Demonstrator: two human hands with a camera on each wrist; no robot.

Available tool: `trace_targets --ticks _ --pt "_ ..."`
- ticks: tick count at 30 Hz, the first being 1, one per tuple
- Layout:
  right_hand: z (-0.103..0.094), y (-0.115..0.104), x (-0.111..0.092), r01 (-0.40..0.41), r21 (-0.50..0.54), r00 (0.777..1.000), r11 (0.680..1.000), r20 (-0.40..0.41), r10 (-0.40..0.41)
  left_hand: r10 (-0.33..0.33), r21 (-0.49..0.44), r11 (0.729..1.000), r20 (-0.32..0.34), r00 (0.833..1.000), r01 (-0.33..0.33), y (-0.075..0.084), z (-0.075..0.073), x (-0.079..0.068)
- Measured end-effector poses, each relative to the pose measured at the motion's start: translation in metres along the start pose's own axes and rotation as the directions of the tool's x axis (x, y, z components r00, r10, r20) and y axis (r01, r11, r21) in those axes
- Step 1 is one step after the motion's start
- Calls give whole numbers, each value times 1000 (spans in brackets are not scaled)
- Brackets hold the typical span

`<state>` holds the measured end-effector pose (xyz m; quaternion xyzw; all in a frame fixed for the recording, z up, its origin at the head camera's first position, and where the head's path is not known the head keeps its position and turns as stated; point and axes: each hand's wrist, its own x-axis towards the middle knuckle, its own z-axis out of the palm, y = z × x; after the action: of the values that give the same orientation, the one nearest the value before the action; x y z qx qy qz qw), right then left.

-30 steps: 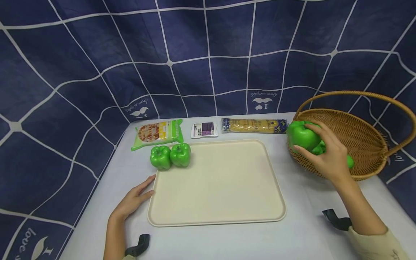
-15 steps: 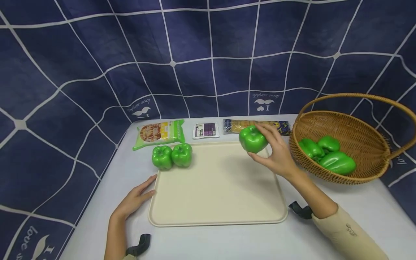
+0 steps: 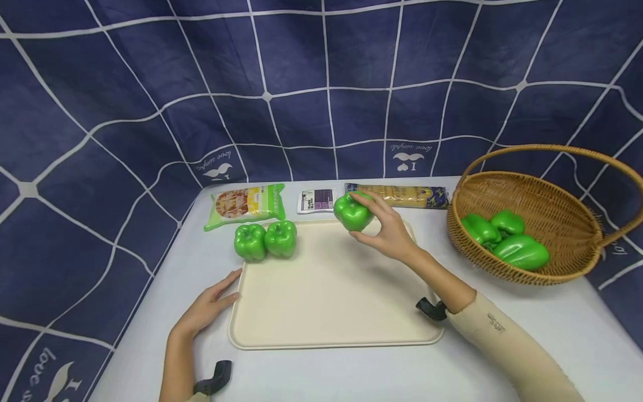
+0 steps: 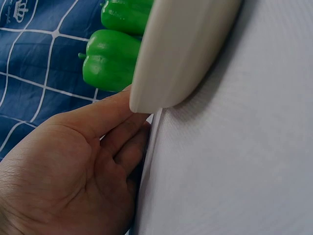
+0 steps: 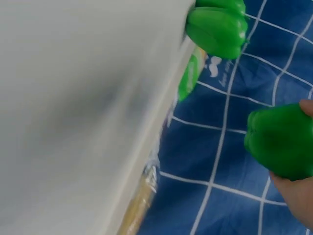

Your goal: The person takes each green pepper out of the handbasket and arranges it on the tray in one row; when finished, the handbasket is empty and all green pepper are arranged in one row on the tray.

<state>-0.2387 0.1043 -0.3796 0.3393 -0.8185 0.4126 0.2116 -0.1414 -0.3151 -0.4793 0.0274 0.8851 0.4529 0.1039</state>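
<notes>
In the head view, my right hand (image 3: 390,233) pinches a green bell pepper (image 3: 350,212) between thumb and fingers, above the far part of a cream tray (image 3: 326,290). Two more green bell peppers, one (image 3: 249,242) beside the other (image 3: 281,239), sit together at the tray's far left corner. My left hand (image 3: 201,310) lies at the tray's left edge, its fingers extended and touching the rim. The left wrist view shows that hand (image 4: 73,161) against the tray rim (image 4: 171,54). In the right wrist view, the held pepper (image 5: 281,142) is partly cut off.
A wicker basket (image 3: 552,206) with a tall handle stands on the right, several green peppers (image 3: 522,251) inside. Behind the tray lie a green food packet (image 3: 246,204), a small white and purple pack (image 3: 316,201) and a pasta packet (image 3: 409,195). A blue checked cloth hangs behind.
My right hand has carried the bell pepper left from the basket, over the tray's right side, to above its far middle. The left hand stays at the tray edge.
</notes>
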Motion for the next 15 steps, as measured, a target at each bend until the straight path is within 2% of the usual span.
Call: trace_targets --ticks 7,15 --pt "33 7 9 -155 80 983 985 113 145 -7 11 1000 5 1000 7 1 0 0" --pt "67 15 13 -264 111 951 958 194 239 -4 3 1000 2 1000 4 2 0 -1"
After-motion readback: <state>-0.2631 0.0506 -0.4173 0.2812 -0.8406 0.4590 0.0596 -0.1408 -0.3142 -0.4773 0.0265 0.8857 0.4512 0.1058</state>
